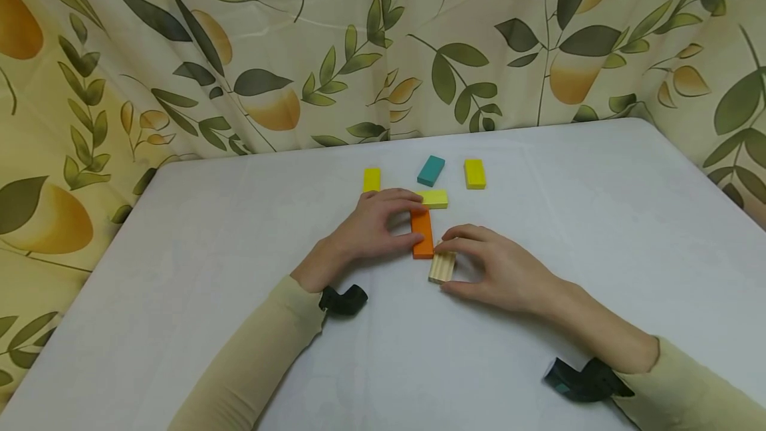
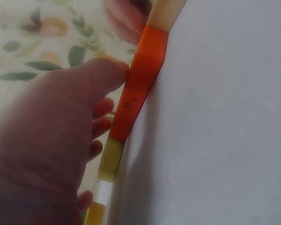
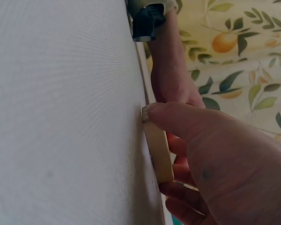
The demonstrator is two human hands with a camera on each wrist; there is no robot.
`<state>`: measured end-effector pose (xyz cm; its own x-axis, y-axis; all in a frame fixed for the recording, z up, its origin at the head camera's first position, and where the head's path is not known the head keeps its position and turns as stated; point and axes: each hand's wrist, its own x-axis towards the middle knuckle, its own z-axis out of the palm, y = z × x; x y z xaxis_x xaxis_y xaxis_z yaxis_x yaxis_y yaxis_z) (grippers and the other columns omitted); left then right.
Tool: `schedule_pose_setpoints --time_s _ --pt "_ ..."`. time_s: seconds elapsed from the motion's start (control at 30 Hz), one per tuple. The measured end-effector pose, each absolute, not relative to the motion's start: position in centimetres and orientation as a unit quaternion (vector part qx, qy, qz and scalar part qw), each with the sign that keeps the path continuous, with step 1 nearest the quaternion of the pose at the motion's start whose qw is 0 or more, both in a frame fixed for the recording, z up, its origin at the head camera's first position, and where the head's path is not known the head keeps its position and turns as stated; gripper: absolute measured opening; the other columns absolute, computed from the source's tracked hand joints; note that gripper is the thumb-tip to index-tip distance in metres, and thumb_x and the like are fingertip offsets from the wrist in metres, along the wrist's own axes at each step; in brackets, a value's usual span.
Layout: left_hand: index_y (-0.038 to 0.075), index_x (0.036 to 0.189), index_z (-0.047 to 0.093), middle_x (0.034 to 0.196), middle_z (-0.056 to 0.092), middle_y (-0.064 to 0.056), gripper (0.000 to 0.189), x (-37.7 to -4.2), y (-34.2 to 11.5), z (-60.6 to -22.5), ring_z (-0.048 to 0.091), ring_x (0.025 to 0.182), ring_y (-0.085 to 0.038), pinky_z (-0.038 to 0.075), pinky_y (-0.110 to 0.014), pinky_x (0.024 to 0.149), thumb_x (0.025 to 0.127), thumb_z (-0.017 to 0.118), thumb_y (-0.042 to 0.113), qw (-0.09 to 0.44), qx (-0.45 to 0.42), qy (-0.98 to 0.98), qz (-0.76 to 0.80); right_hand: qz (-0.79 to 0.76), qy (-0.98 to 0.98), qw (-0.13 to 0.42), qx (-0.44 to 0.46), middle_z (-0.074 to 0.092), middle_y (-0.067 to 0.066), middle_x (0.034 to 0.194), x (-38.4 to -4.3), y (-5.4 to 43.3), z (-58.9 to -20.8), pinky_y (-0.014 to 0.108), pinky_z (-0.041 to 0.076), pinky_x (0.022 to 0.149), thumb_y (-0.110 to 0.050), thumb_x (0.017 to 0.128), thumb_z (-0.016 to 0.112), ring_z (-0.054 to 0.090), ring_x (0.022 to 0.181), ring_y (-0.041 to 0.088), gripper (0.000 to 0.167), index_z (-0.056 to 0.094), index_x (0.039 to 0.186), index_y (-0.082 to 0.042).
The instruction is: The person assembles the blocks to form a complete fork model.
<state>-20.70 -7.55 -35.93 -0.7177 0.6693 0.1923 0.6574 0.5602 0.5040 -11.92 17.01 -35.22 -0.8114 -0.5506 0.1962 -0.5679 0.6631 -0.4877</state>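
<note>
An orange block (image 1: 423, 233) lies lengthwise on the table, its far end against a light yellow block (image 1: 435, 199) set crosswise. My left hand (image 1: 380, 223) holds the orange block, with the thumb on its left edge and the index finger by its far end. At the orange block's near right corner lies a plain wooden block (image 1: 442, 268). My right hand (image 1: 505, 268) pinches it, thumb at the near end and fingers at the far end. The right wrist view shows the thumb on one end of this wooden block (image 3: 158, 150).
Farther back on the white-covered table (image 1: 239, 231) lie a teal block (image 1: 431, 171), a yellow block (image 1: 475, 173) to its right, and another yellow block (image 1: 372, 179) just beyond my left hand. A patterned curtain (image 1: 359, 52) hangs behind the table's far edge.
</note>
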Motion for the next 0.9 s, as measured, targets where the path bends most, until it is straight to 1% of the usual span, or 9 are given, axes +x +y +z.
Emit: schedule_pose_setpoints --time_s 0.23,0.63,0.9 --pt "0.018 0.128 0.07 0.14 0.059 0.003 0.041 -20.65 -7.5 -35.9 0.045 0.135 -0.012 0.023 -0.047 0.11 0.091 0.075 0.035 0.023 0.366 0.888 0.276 0.277 -0.908 0.018 0.314 0.061 0.0 0.125 -11.94 17.03 -35.34 0.047 0.05 0.096 -0.027 0.083 0.084 0.058 0.114 0.022 0.04 0.073 0.121 -0.018" --pt "0.017 0.128 0.07 0.14 0.059 0.003 0.041 -20.6 -7.55 -35.77 0.045 0.134 -0.012 0.024 -0.046 0.11 0.091 0.075 0.036 0.026 0.365 0.89 0.273 0.287 -0.902 0.038 0.321 0.062 -0.001 0.125 -11.96 17.14 -35.26 0.046 0.05 0.096 -0.024 0.082 0.086 0.058 0.115 0.021 0.039 0.073 0.118 -0.017" --pt "0.018 0.128 0.071 0.139 0.059 0.004 0.041 -20.66 -7.49 -35.83 0.045 0.134 -0.012 0.027 -0.044 0.107 0.091 0.075 0.035 0.023 0.367 0.889 0.272 0.294 -0.897 0.05 0.326 0.062 -0.001 0.126 -11.86 17.19 -35.15 0.047 0.049 0.097 -0.022 0.081 0.086 0.058 0.116 0.021 0.039 0.073 0.118 -0.017"
